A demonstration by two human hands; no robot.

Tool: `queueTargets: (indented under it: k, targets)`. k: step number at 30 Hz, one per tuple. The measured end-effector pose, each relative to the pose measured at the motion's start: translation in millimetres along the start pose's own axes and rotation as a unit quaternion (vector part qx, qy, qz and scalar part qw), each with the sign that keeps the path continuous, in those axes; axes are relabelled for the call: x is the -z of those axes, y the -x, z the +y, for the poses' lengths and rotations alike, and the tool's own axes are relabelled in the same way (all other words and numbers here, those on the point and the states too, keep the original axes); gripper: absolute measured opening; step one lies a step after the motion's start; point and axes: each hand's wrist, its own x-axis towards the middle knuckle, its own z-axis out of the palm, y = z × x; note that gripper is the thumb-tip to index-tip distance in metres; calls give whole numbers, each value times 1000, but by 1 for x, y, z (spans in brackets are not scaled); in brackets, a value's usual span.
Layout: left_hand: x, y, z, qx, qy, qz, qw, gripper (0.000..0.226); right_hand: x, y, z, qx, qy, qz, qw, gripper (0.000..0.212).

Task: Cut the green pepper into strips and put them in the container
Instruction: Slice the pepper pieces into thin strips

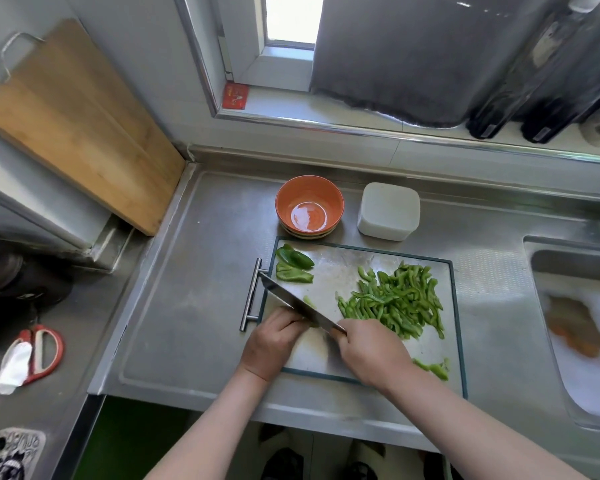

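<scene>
The right hand's (371, 351) fingers are curled tight round the handle of a steel kitchen knife (298, 303), whose blade slants toward ten o'clock. The left hand (274, 341) lies just beside the blade, its fingers bunched together and bent down on a small green pepper piece (309, 301). Its fingertips are hidden.

All this sits on a rectangular steel cutting board with a dark green rim (347, 265). At three o'clock from the hands lies a loose heap of cut green pepper strips (395, 303). A few more short strips (433, 368) lie at the board's five o'clock edge. Two uncut green pepper slabs (293, 266) rest at its eleven o'clock corner.

At twelve o'clock beyond the board, a round orange bowl (309, 206) shows only glare on its glossy bottom. Near it, at one o'clock, stands a square white plastic container (388, 211) whose contents cannot be seen. At three o'clock, a steel sink (541, 265) holds foamy water with an orange-brown object (575, 327) in it.
</scene>
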Motion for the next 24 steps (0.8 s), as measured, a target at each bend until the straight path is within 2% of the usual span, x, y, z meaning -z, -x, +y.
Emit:
queueTargets:
  k: [6, 24]
  targets:
    - [-1, 0, -1, -7, 11, 18, 1000, 22, -4, 12, -2, 35, 22, 34, 999, 29]
    - [-3, 3, -1, 7, 11, 15, 1000, 15, 5, 16, 0, 3, 37, -6, 999, 27]
